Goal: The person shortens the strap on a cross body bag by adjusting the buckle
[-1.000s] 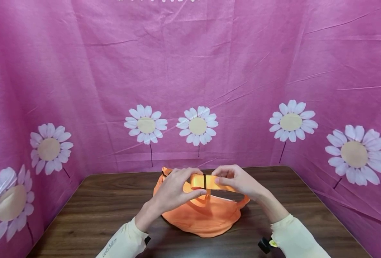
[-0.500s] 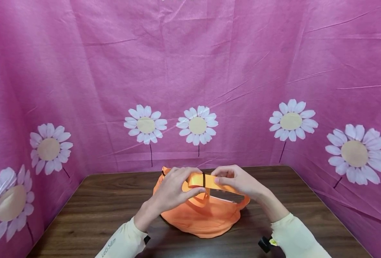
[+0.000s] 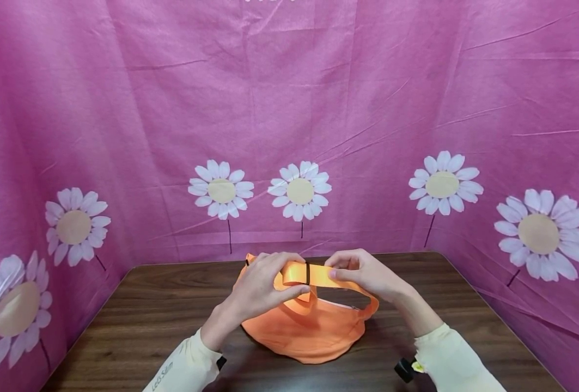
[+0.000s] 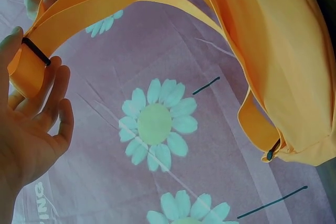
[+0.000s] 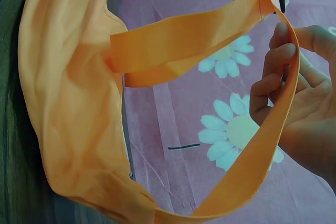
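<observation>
An orange fabric bag, like a waist bag with a zip along its top edge, sits on the table in the head view. Its orange strap is raised above it and passes through a black slider buckle. Thumb and fingers of my left hand hold the folded loop of strap at the slider's left side. To the right of the slider, my right hand pinches the strap between thumb and fingers. The right wrist view shows the strap curving from that hand down to the bag's end.
The bag rests on a dark wood-grain table. A pink curtain with white daisies stands behind and on both sides. A second small black buckle sits at one end of the bag.
My left hand and the slider have shifted slightly left, and my right hand slightly right. The stretch of strap between slider and right thumb looks a little longer.
</observation>
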`<act>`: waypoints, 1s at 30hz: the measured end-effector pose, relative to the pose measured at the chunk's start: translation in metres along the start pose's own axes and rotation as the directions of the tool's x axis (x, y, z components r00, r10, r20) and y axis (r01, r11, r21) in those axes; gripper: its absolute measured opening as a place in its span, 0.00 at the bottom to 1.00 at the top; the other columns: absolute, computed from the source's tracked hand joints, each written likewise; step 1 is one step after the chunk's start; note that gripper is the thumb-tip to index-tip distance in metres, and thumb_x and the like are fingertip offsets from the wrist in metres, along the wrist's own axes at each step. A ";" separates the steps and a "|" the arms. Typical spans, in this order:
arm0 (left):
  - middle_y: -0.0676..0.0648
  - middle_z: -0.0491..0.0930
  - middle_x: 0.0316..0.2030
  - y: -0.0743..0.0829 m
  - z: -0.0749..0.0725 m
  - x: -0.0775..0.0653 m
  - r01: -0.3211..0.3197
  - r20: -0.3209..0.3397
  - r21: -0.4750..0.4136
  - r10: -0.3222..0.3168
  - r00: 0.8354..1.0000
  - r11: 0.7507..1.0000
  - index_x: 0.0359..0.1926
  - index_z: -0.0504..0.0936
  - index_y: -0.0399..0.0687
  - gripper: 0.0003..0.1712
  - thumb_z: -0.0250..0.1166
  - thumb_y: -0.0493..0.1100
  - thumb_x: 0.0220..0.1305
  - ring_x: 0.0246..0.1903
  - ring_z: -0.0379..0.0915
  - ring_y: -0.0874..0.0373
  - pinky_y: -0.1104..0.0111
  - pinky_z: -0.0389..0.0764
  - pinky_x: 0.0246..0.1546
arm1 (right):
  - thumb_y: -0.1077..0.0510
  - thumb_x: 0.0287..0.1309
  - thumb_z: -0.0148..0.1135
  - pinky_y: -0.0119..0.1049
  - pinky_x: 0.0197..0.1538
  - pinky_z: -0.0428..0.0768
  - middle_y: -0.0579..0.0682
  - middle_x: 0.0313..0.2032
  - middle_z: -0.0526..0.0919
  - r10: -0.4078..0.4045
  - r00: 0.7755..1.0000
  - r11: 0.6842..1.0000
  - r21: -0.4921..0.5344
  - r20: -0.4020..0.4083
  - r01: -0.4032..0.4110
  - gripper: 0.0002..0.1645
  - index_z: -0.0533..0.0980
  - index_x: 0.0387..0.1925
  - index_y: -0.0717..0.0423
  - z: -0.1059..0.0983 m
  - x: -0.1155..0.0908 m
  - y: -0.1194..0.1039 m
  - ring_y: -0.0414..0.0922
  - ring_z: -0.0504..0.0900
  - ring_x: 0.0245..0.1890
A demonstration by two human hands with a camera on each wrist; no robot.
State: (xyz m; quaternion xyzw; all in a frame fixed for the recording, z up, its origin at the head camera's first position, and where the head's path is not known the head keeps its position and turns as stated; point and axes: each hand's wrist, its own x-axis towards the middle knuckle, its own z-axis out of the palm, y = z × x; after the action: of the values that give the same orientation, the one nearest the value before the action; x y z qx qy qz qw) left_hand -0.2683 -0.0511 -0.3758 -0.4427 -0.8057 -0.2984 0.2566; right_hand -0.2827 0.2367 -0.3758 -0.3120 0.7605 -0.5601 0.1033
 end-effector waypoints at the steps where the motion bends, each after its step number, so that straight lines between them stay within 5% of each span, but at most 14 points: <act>1: 0.62 0.80 0.47 0.001 0.001 0.000 0.006 0.010 -0.003 -0.006 1.000 1.000 0.55 0.80 0.55 0.28 0.73 0.62 0.61 0.44 0.74 0.67 0.61 0.71 0.55 | 0.57 0.68 0.66 0.41 0.39 0.81 0.59 0.36 0.83 0.001 1.000 1.000 0.004 0.003 -0.001 0.11 0.83 0.47 0.59 0.001 0.000 -0.001 0.47 0.80 0.33; 10: 0.65 0.78 0.42 0.005 0.007 -0.002 0.043 0.059 -0.021 -0.042 0.997 0.999 0.55 0.78 0.59 0.27 0.72 0.65 0.61 0.35 0.69 0.66 0.62 0.72 0.45 | 0.56 0.70 0.65 0.40 0.42 0.81 0.58 0.39 0.85 -0.007 0.999 1.000 -0.011 0.041 0.007 0.10 0.84 0.48 0.54 0.010 0.002 -0.005 0.47 0.80 0.37; 15: 0.63 0.80 0.44 0.005 0.008 -0.001 0.010 0.035 -0.016 -0.009 0.999 1.000 0.55 0.79 0.57 0.28 0.73 0.64 0.60 0.35 0.70 0.66 0.62 0.72 0.46 | 0.56 0.69 0.65 0.41 0.43 0.80 0.56 0.39 0.85 -0.005 0.999 1.000 -0.029 0.036 0.006 0.10 0.84 0.47 0.53 0.011 0.002 -0.004 0.48 0.79 0.37; 23: 0.61 0.81 0.47 0.001 0.000 0.000 -0.036 -0.011 0.014 0.036 0.999 0.999 0.54 0.81 0.54 0.28 0.74 0.62 0.60 0.44 0.75 0.67 0.63 0.71 0.51 | 0.55 0.71 0.63 0.50 0.40 0.82 0.70 0.34 0.81 0.064 0.994 0.997 0.034 0.087 -0.067 0.13 0.83 0.50 0.56 0.000 0.001 0.005 0.68 0.77 0.33; 30: 0.60 0.81 0.48 -0.001 -0.003 0.000 -0.027 -0.012 0.008 0.027 1.000 1.000 0.54 0.81 0.54 0.28 0.75 0.62 0.59 0.45 0.76 0.67 0.62 0.71 0.52 | 0.56 0.69 0.65 0.42 0.39 0.79 0.56 0.33 0.81 0.071 0.993 0.993 0.084 0.095 -0.079 0.14 0.83 0.50 0.60 -0.008 0.000 0.012 0.48 0.78 0.34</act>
State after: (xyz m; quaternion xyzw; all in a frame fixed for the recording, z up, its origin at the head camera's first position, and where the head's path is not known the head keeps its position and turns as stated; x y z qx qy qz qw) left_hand -0.2690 -0.0532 -0.3738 -0.4508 -0.7991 -0.2945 0.2673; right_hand -0.2915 0.2451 -0.3837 -0.3037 0.7408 -0.5737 0.1729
